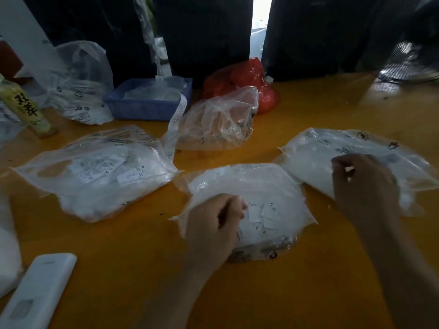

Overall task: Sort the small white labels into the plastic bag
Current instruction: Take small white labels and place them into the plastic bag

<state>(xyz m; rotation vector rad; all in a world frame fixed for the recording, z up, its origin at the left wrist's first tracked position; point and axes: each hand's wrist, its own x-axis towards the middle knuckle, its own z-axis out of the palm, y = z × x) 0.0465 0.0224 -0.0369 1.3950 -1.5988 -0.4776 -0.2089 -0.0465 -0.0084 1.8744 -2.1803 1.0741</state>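
Nearest the camera, the left hand (213, 226) rests on the middle plastic bag (256, 186), its fingers curled and pinching the bag's near-left edge, just beside a loose cluster of small white labels (263, 213) that lie inside the bag. To the right and a little farther off, the right hand (363, 184) sits on the right bag (316, 160), fingers bent with the thumb and fingertips drawn together over the plastic; whether they pinch a label or only the film is too blurred to tell. Both bags lie flat on the orange table (133, 233), their edges touching. At the left lies a third bag (95, 172) filled with printed labels. Beyond it stand a blue tray (147, 103), a crumpled clear bag (218, 119) and a red bag (247, 77). A white phone-like device (38, 293) lies at the near left, and a bottle (23, 105) stands at the far left.
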